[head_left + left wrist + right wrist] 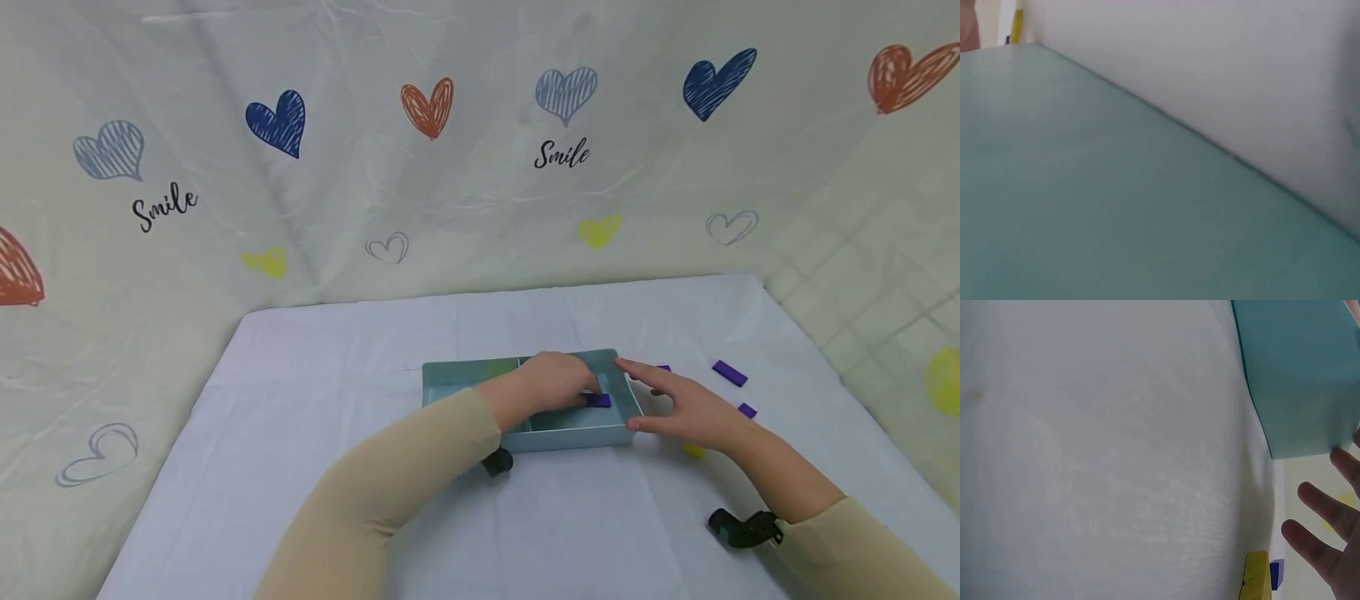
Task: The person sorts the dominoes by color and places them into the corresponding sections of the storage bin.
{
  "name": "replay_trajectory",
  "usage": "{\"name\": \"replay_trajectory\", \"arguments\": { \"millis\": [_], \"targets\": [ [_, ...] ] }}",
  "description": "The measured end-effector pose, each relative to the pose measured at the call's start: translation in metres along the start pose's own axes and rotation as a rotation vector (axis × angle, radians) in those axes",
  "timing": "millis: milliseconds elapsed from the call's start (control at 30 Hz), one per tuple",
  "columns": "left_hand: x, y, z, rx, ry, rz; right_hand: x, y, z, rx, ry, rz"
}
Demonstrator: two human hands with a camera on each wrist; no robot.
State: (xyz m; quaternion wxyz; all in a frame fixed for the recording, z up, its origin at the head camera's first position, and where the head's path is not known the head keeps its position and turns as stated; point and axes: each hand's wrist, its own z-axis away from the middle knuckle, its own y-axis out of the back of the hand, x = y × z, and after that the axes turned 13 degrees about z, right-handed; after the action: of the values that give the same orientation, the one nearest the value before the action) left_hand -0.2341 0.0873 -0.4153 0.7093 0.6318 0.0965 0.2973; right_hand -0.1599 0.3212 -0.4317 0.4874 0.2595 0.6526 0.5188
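The purple block (599, 401), at three o'clock in the tray (573, 439), is judged light, stiff, best pinched by its long sides. Left hand (553, 382): grip cannot be told; right hand (693, 407): fingers spread.

Pale backdrop (480, 187) behind a white-covered surface (247, 433). Its upper row bears scribbled dark blue hearts (277, 123), light blue hearts (566, 94) and orange-red hearts (429, 108); lower down are yellow hearts (600, 232) and grey outlined hearts (387, 247). Black "Smile" lettering (562, 154) appears below each light blue heart. Faint dark lines (892, 333) cross at right.
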Motion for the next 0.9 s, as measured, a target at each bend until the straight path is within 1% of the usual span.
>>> {"name": "replay_trajectory", "arguments": {
  "millis": [100, 267, 367, 467, 633, 800, 900],
  "targets": [
    [-0.001, 0.004, 0.003, 0.001, 0.004, 0.037, 0.000, 0.000, 0.000, -0.002, -0.005, 0.001],
    [-0.001, 0.012, 0.009, 0.020, 0.000, 0.077, -0.001, 0.000, 0.001, -0.002, -0.009, 0.000],
    [-0.002, 0.016, 0.013, 0.040, -0.004, 0.102, -0.001, -0.001, 0.000, 0.002, -0.006, -0.003],
    [-0.003, 0.022, 0.020, 0.064, 0.001, 0.147, -0.001, -0.001, 0.000, 0.001, -0.007, -0.003],
    [-0.005, 0.038, 0.038, 0.123, 0.053, 0.215, -0.001, -0.001, 0.000, -0.009, -0.023, 0.013],
    [-0.010, 0.052, 0.063, 0.213, 0.104, 0.270, -0.002, 0.000, -0.001, -0.015, -0.026, 0.014],
    [-0.016, 0.056, 0.078, 0.264, 0.130, 0.293, -0.003, 0.001, 0.000, -0.016, -0.025, 0.011]
  ]
}}
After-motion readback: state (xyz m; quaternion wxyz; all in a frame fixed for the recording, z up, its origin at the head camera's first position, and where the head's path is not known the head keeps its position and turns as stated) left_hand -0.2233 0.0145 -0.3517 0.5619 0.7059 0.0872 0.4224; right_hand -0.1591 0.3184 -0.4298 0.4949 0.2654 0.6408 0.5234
